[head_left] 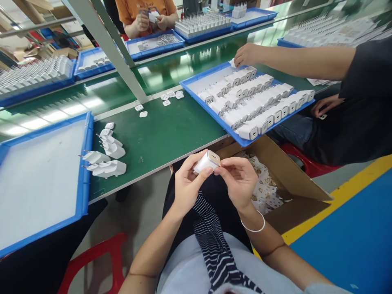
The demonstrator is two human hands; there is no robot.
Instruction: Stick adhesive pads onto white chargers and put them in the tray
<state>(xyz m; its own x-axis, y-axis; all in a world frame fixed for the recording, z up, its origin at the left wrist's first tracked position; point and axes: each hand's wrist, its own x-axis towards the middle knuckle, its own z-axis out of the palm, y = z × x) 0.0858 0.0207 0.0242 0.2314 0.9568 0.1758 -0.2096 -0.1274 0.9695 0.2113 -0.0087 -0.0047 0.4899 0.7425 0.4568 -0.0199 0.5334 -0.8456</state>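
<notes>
Over my lap I hold one white charger plug (pixel 207 161) between both hands. My left hand (pixel 188 183) grips its body from below and the left. My right hand (pixel 239 179), with a bangle on the wrist, pinches its port end from the right. Several more white charger plugs (pixel 105 157) lie loose on the green table (pixel 165 134) to my left, beside a blue tray (pixel 45 183) with a pale liner.
A blue tray (pixel 214 112) with rows of white chargers sits at the table edge ahead; a co-worker's hand (pixel 246 55) reaches over its far corner. An open cardboard box (pixel 275 167) stands at my right knee. Small white caps (pixel 168 98) lie scattered. Another person works across the conveyor.
</notes>
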